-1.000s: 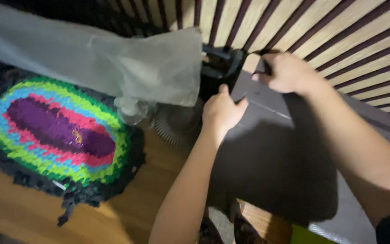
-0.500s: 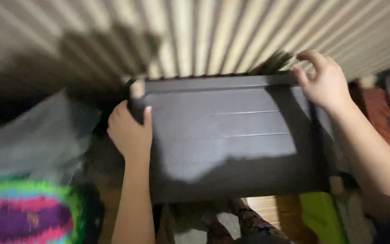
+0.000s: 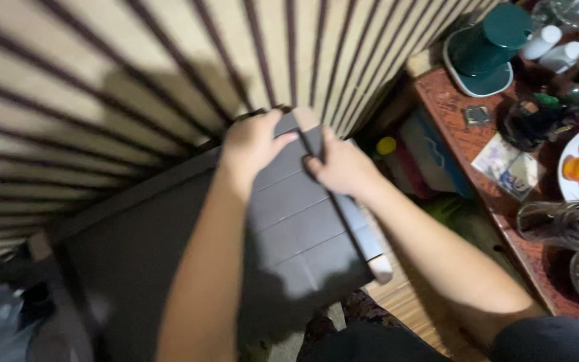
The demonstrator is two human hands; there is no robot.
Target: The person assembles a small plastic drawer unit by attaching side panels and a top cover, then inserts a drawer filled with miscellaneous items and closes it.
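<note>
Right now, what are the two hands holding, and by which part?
Both hands grip a dark grey flat slatted panel at its top corner near the striped wall: the left hand on its face, the right hand on the side edge.

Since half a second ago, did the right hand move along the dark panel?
Yes. The right hand slid along the dark panel toward the left hand, against the slatted wall.

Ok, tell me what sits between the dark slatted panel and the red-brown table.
In the head view, between the dark slatted panel and the red-brown table lie the right hand, its forearm, and floor clutter with a yellow ball.
</note>
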